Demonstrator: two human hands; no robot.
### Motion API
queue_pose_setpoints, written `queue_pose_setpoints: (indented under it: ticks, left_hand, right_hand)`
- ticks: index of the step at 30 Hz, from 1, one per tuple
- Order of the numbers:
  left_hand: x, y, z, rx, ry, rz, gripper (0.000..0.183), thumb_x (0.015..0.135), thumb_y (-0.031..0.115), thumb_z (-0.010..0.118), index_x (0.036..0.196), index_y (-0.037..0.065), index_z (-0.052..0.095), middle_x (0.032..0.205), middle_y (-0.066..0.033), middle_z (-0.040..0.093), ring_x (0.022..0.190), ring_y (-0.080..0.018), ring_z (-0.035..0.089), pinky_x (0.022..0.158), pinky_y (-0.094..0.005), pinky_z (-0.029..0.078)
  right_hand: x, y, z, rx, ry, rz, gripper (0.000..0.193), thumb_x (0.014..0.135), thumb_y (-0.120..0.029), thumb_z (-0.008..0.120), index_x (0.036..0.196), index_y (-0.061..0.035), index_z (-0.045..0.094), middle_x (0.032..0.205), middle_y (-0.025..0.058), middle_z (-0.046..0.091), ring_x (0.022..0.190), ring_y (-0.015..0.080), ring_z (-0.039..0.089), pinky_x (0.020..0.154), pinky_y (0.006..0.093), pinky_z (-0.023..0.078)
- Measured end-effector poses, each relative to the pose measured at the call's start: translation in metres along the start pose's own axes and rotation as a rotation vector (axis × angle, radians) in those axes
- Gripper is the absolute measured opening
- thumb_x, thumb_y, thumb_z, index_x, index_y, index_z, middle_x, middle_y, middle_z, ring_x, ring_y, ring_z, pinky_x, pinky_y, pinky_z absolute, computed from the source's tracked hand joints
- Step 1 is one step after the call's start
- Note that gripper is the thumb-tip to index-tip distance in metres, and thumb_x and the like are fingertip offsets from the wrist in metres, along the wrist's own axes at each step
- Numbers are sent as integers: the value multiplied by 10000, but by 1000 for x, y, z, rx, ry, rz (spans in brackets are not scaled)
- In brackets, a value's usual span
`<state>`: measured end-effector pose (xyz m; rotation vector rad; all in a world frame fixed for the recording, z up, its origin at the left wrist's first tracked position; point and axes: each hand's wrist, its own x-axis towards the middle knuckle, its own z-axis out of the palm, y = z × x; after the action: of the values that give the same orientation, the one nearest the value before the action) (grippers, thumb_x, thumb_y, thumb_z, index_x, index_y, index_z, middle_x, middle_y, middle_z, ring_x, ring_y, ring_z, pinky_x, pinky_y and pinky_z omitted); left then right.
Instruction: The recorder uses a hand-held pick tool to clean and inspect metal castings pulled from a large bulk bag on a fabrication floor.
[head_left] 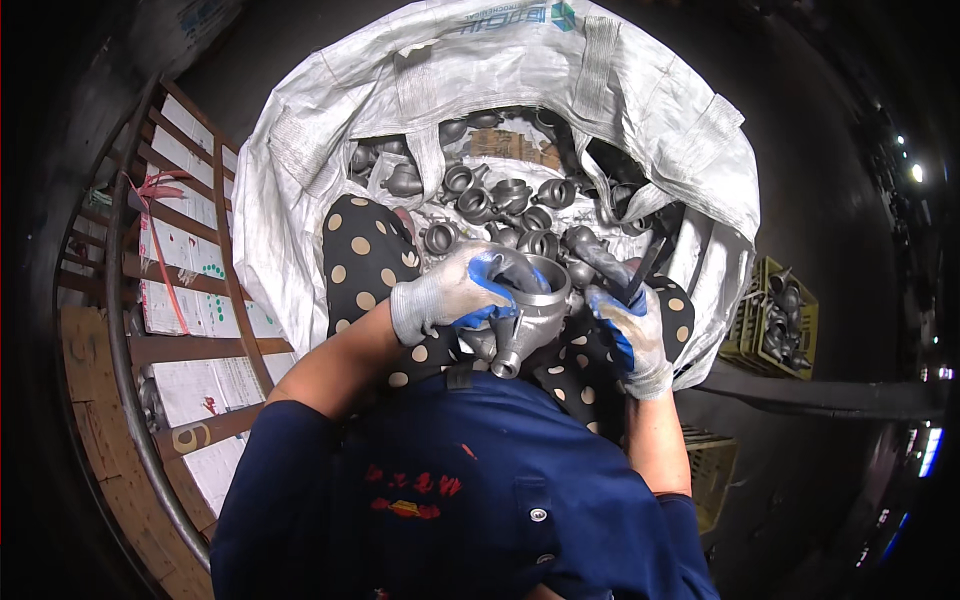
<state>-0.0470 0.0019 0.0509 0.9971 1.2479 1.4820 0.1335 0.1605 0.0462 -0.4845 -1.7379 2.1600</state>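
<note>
gloves [648, 350], two, white and blue, show in the head view: the left hand [470, 290] clamps one grey metal casting [542, 325] by its open rim above the lap, and the right hand [628, 325] is closed round one dark bar [648, 266]. at least ten more castings [404, 180] lie loose in one white woven bag [670, 90]. two yellow crates [716, 475] stand on the dark floor [830, 460] at right, one slatted rack [200, 349] at left.
</note>
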Motion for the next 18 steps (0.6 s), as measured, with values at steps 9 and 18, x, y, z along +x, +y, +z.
queue_pose_setpoints:
  ticks: [9,18]
  left_hand:
    - [4,3,-7,32,-73,101,254,738,17,670,987,-29,650,959,-104,661,883,-144,626,744,-256,501]
    - [-35,-63,8,-382,149,27,620,930,411,502,1391,38,319,1347,-133,433,1234,-250,436,1015,-417,385]
  right_hand:
    - [9,-9,1,-395,-235,74,238,736,-123,712,914,20,645,822,47,654,744,127,603,693,276,492]
    - [4,1,14,54,83,174,137,826,-106,667,915,-3,654,791,10,622,695,73,550,648,211,440]
